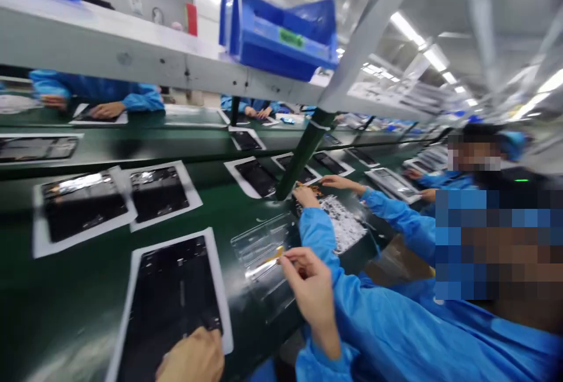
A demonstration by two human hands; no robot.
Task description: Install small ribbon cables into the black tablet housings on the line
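The left hand (193, 358) presses flat, holding nothing, on the near edge of a dark panel on its white backing sheet (173, 300), pinning it to the green tabletop (65, 306). The right hand (308, 285) pinches a thin yellow-tipped strip (264, 264) over a clear plastic tray (264, 259) just beside the panel, within easy reach.

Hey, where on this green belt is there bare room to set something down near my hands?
Bare belt lies left of the black panel under your left hand. It is crowded by your right hand: clear tray and a co-worker's sleeve.
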